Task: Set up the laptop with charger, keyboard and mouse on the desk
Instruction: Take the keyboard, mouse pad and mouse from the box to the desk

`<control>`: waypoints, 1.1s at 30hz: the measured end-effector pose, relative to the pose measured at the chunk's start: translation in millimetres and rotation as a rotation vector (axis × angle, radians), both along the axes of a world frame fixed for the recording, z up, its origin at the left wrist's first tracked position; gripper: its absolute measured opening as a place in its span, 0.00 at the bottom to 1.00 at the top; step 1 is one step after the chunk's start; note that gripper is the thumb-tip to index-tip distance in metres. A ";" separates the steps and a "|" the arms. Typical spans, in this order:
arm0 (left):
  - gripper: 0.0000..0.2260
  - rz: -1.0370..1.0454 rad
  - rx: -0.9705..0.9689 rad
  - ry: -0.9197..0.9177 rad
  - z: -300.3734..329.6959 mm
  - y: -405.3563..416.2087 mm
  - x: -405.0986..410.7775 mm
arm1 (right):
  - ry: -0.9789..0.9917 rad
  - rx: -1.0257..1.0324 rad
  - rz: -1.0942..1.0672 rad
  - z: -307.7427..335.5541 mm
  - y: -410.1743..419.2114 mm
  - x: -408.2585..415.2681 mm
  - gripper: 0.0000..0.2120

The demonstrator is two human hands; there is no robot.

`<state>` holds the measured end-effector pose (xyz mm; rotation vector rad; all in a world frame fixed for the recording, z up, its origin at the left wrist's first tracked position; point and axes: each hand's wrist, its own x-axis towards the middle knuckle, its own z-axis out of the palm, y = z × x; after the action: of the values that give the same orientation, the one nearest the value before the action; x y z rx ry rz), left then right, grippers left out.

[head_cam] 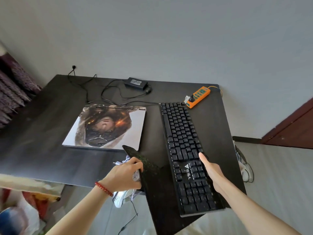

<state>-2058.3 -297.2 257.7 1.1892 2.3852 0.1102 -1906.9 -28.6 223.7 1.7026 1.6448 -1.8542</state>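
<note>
The keyboard [186, 156] is gripped by its right edge in the closed right hand [211, 172], lengthwise on the desk [42, 133] beside the shut laptop [108, 126], while a dark mouse pad [145, 165] is clasped in the left hand [125, 177], apparently for placement.

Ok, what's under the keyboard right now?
The keyboard lies on the dark desk, near end over the edge, held by the right hand. Whatever is beneath the board itself is covered.

Matt dark desk [50, 126]; keyboard [184, 150] plastic, probably; glossy printed laptop lid [105, 128].
</note>
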 end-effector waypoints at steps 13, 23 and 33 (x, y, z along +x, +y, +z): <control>0.16 -0.198 -0.001 0.126 23.9 -146.6 -9.0 | 0.007 -0.037 -0.518 18.8 -190.7 7.8 0.40; 0.16 -0.007 -0.073 0.116 11.6 -259.2 11.8 | -0.018 -0.051 -0.506 39.0 -273.1 -32.0 0.34; 0.18 0.211 -0.051 0.008 13.8 -365.4 17.2 | 0.262 -0.461 -0.592 28.5 -374.9 -88.5 0.27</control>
<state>-2041.0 -662.6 271.5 0.9146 2.4992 0.1115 -1995.4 -403.5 252.1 1.9076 0.6881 -2.5501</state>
